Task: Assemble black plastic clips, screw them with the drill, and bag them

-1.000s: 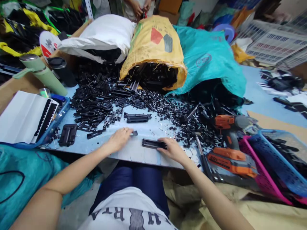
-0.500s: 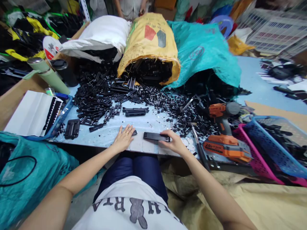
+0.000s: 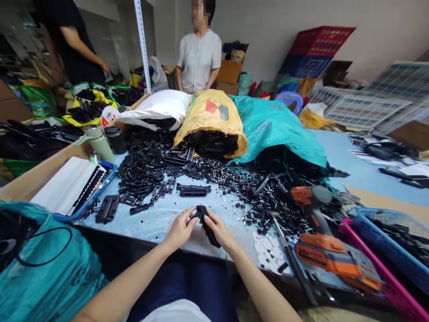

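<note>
My right hand (image 3: pixel 220 230) is wrapped round a long black plastic bar (image 3: pixel 211 235), held tilted above the near edge of the table. At the bar's upper end, the fingers of my left hand (image 3: pixel 180 230) pinch a small black plastic piece (image 3: pixel 197 215) against it. How the two parts fit together is hidden by the fingers. Beyond my hands lies another black assembled part (image 3: pixel 193 190). A flat black part (image 3: pixel 107 209) rests to the left, near the front edge.
Loose black parts (image 3: pixel 144 165) and screws (image 3: pixel 231 179) spread before the yellow sack (image 3: pixel 214 107) and teal sack (image 3: pixel 275 129). On the right are a hammer (image 3: pixel 288 255), an orange cordless driver (image 3: pixel 335 259) and a blue basket (image 3: pixel 395 241). A person (image 3: pixel 199 58) stands beyond the table.
My view has tilted up. The bar has been lifted off the table and turned more upright. My left hand has gone from lying flat by a small piece to pinching at the bar's end.
</note>
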The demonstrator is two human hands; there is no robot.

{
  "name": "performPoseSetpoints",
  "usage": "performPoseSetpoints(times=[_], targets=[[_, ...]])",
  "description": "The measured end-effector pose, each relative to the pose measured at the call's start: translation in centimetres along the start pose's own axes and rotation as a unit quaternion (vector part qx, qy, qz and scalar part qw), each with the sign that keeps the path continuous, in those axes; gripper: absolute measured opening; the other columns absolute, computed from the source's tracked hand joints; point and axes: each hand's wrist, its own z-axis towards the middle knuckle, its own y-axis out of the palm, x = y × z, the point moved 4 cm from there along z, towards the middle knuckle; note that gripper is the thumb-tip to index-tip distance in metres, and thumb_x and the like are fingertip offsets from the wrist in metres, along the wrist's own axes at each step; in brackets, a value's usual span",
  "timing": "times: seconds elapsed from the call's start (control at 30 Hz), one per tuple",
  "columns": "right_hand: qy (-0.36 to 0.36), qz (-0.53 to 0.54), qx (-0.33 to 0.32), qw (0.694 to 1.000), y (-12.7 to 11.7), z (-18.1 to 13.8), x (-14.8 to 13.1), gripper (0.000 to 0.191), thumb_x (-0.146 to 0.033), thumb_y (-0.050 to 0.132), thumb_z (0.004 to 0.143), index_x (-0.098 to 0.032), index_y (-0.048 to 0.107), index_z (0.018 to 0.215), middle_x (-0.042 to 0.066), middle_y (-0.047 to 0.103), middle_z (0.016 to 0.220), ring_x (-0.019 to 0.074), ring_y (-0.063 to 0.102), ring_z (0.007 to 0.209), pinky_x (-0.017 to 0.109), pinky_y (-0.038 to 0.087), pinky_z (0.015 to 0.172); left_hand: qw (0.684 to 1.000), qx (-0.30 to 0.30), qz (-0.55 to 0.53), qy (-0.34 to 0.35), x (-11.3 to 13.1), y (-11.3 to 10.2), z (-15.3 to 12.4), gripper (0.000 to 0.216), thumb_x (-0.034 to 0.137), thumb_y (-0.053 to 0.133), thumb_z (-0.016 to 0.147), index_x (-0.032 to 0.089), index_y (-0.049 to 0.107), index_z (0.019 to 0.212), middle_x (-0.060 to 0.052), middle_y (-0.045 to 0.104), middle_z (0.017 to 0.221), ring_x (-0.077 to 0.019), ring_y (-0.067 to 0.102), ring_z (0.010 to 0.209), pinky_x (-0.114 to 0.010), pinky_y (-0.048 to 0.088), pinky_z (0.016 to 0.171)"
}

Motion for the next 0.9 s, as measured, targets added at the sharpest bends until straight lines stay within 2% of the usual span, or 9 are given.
performPoseSetpoints(times=[0.1,0.17,0.3,0.5,0.6,0.73,0.8,0.87,0.9], targets=[[-0.042,-0.061,-0.024,0.997,-0.5,-0.1,-0.6,0.059,-0.050,0.055,0.081,-0.026,0.044,0.135,0.006,0.058,0.101,0.0074,0.053,0.056,0.024,0.050,0.049,0.997,-0.003,0.062,0.048,1.0,-0.4,-0.1,0.039,0.030,0.045,0.088,0.018,0.056,0.123,-0.009,0.062,0.097,-0.0182,0.059,0.087,-0.033,0.049,0.081],[-0.067,-0.097,-0.027,0.993,-0.7,-0.2,-1.1,0.057,-0.047,0.055,0.082,-0.027,0.044,0.135,0.007,0.055,0.107,0.0059,0.052,0.056,0.022,0.049,0.047,0.995,0.002,0.079,0.061,1.4,-0.3,-0.3,0.039,0.030,0.041,0.090,0.018,0.056,0.123,-0.009,0.061,0.096,-0.0193,0.058,0.090,-0.035,0.048,0.083],[-0.109,-0.113,-0.001,0.988,-0.9,-0.2,-2.1,0.055,-0.045,0.049,0.086,-0.027,0.039,0.138,0.009,0.053,0.113,0.0052,0.052,0.056,0.023,0.051,0.047,0.993,0.064,0.074,0.073,2.0,-0.1,-0.6,0.040,0.029,0.035,0.092,0.019,0.052,0.128,-0.009,0.059,0.097,-0.0187,0.058,0.091,-0.033,0.048,0.082],[-0.172,-0.211,-0.028,0.962,-1.1,-1.2,-3.5,0.052,-0.040,0.052,0.086,-0.028,0.043,0.136,0.005,0.056,0.089,0.0090,0.053,0.059,0.021,0.050,0.047,0.990,0.020,0.084,0.116,3.1,-0.6,-0.3,0.037,0.030,0.038,0.092,0.019,0.057,0.122,-0.008,0.060,0.091,-0.0181,0.059,0.084,-0.033,0.049,0.078],[-0.163,-0.164,0.014,0.973,0.3,-1.6,-3.2,0.053,-0.042,0.051,0.087,-0.027,0.041,0.137,0.004,0.055,0.087,0.0088,0.053,0.056,0.023,0.051,0.048,0.989,0.074,0.060,0.109,3.7,-0.6,-0.3,0.037,0.030,0.037,0.092,0.018,0.057,0.121,-0.008,0.059,0.092,-0.0173,0.059,0.084,-0.032,0.049,0.078],[-0.142,-0.061,0.109,0.982,2.4,-1.7,-2.4,0.053,-0.045,0.047,0.087,-0.028,0.040,0.137,0.005,0.055,0.093,0.0079,0.052,0.053,0.025,0.052,0.048,0.983,0.152,0.010,0.101,4.1,-0.4,-0.3,0.037,0.031,0.034,0.093,0.017,0.060,0.116,-0.009,0.059,0.093,-0.0173,0.058,0.087,-0.031,0.048,0.080],[-0.150,-0.063,0.108,0.981,2.5,-1.8,-2.3,0.053,-0.045,0.047,0.087,-0.028,0.040,0.137,0.005,0.055,0.098,0.0077,0.053,0.054,0.025,0.052,0.048,0.985,0.132,-0.008,0.114,4.3,-0.8,-0.1,0.037,0.034,0.035,0.093,0.018,0.063,0.110,-0.008,0.058,0.091,-0.0176,0.057,0.087,-0.032,0.047,0.080],[-0.169,-0.111,0.076,0.976,2.0,-2.0,-2.3,0.051,-0.043,0.048,0.088,-0.029,0.041,0.136,0.006,0.056,0.102,0.0086,0.054,0.057,0.025,0.053,0.050,0.990,0.065,-0.041,0.116,4.5,-1.4,0.2,0.036,0.039,0.040,0.091,0.019,0.064,0.108,-0.008,0.058,0.091,-0.0177,0.056,0.087,-0.032,0.047,0.079],[-0.181,-0.143,0.061,0.971,1.4,-2.2,-2.4,0.050,-0.042,0.049,0.087,-0.030,0.041,0.136,0.006,0.057,0.104,0.0098,0.055,0.060,0.025,0.053,0.052,0.992,0.027,-0.075,0.096,4.4,-1.8,0.3,0.037,0.042,0.043,0.089,0.019,0.063,0.109,-0.007,0.059,0.091,-0.0172,0.056,0.085,-0.031,0.047,0.076]])
